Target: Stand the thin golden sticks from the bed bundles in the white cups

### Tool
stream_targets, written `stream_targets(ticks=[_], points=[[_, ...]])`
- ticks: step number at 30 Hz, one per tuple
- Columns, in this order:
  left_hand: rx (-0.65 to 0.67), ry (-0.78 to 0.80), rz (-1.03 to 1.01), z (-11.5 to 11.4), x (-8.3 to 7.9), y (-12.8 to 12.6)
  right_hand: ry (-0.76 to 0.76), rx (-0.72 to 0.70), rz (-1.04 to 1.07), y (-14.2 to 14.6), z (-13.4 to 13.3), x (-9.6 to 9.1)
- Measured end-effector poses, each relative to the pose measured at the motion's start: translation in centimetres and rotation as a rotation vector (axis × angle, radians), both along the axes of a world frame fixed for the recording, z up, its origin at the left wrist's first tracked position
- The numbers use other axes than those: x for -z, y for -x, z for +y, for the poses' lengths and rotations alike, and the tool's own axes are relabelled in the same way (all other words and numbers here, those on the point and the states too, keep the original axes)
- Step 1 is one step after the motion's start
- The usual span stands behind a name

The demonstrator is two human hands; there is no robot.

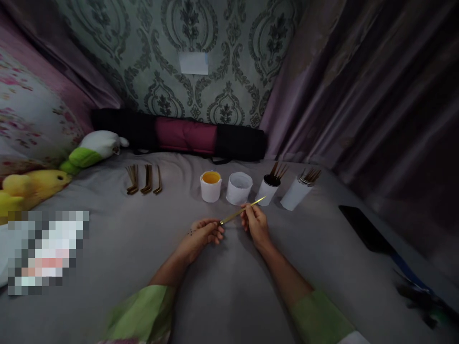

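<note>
Both my hands hold one thin golden stick (241,212) over a grey bedsheet (143,248). My left hand (204,235) pinches its near, lower end with curled fingers. My right hand (255,224) grips it near the middle, and the tip points up and right toward the cups. Just beyond stand a white cup with orange inside (211,186), a white cup that looks empty (238,188), and two tilted white cups holding brown sticks (269,187) (298,190).
Three small bunches of bent golden sticks (144,180) lie at the back left. A black and maroon bag (179,134) runs along the patterned wall. Plush toys (36,184) sit at the left, a dark phone (364,228) at the right, curtains beyond it.
</note>
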State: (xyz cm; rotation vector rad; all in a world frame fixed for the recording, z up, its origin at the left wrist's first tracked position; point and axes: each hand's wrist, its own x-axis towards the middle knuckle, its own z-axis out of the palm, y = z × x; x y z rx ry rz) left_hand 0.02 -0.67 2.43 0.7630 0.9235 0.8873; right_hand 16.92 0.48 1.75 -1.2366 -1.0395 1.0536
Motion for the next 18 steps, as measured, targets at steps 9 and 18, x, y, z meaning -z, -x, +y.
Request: stream_targets(ticks=[9, 18], points=[[0.002, 0.009, 0.011, 0.0, -0.1, 0.0, -0.044, 0.059, 0.058, -0.6, 0.4, 0.2], [0.006, 0.017, 0.016, 0.1, -0.1, 0.0, -0.089, 0.164, 0.131, -1.4, 0.6, -0.3]])
